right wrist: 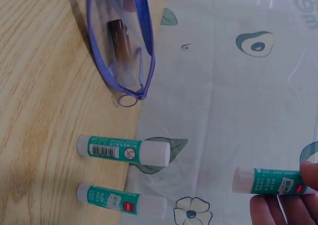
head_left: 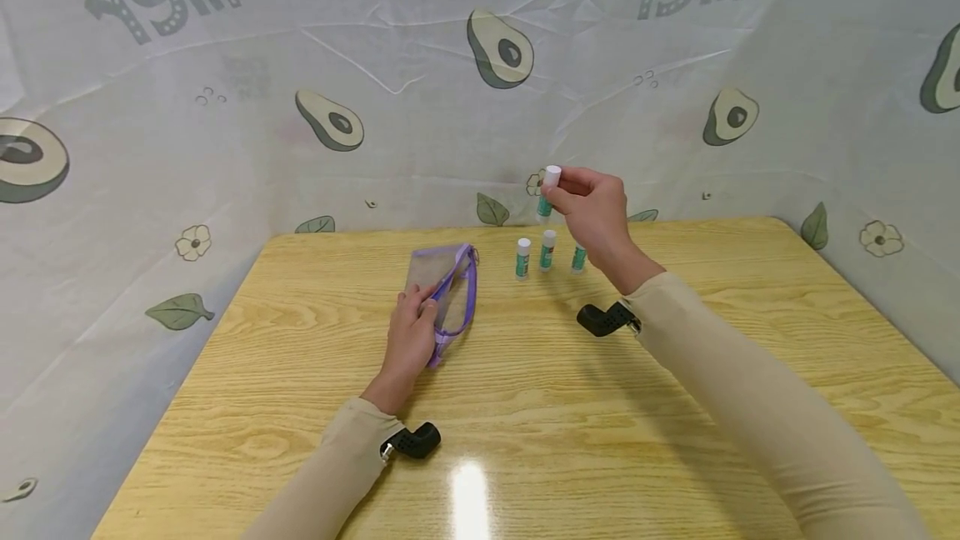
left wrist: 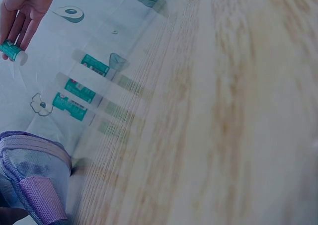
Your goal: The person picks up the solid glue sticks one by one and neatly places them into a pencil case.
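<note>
My right hand (head_left: 600, 211) pinches a glue stick (head_left: 545, 205) with a white cap and green label, raised above the table at the back. Below it stand several more upright: one glue stick (head_left: 522, 260) on the left, a middle glue stick (head_left: 547, 252), and another glue stick (head_left: 578, 259) partly hidden by the right hand. My left hand (head_left: 411, 327) holds the side of a mesh zip pouch (head_left: 468, 307) with purple edging, thumb near its opening. The pouch gapes toward the glue sticks. In the right wrist view, a dark brown tubular shape (right wrist: 119, 41) shows within the pouch.
A wooden table (head_left: 510, 423) carries everything. Behind and beside it hangs a pale cloth (head_left: 420, 40) printed with avocados, leaves and flowers. Black wrist mounts (head_left: 416, 442) sit at both cuffs. A ring pull (right wrist: 127, 101) hangs at the pouch's zip end.
</note>
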`<state>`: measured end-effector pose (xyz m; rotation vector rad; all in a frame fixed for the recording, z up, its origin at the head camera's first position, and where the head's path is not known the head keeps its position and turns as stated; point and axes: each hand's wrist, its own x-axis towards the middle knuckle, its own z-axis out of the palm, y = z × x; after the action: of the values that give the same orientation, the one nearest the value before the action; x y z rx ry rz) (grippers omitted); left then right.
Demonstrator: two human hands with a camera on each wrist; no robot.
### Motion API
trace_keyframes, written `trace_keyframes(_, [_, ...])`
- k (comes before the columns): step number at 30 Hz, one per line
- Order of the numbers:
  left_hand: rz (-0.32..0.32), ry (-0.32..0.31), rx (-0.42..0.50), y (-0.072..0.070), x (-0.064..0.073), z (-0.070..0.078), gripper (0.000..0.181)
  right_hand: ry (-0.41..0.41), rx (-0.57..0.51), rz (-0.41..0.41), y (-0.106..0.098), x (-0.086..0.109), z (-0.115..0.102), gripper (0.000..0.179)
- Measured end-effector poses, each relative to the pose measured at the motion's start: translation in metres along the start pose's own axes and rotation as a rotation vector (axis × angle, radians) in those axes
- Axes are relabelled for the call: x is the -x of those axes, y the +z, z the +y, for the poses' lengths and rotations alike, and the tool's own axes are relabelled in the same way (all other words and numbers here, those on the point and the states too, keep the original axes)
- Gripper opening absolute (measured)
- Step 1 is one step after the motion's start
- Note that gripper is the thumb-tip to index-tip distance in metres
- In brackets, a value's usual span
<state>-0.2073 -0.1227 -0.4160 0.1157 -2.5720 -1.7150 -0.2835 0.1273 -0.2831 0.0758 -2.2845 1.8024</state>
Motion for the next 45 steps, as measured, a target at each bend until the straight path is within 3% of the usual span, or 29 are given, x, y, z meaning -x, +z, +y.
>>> trace_keyframes(18, [-0.008,-0.007,0.005,0.004,0.002,-0.001,0.046,-0.08,-0.046,-0.037,0.035,0.005,0.008,0.038])
trace_keyframes(29, [0.007,0.013,0.012,0.005,0.001,-0.008,0.047,-0.054,-0.056,-0.068,0.06,0.009,0.013,0.037])
trace_keyframes(38, [0.014,0.033,-0.002,0.005,0.001,-0.008,0.047,-0.08,-0.008,-0.061,0.068,0.009,0.01,0.033])
trace_keyframes(45, [0.018,0.027,0.003,0.004,0.002,-0.007,0.046,-0.06,-0.038,-0.06,0.074,0.007,0.009,0.032])
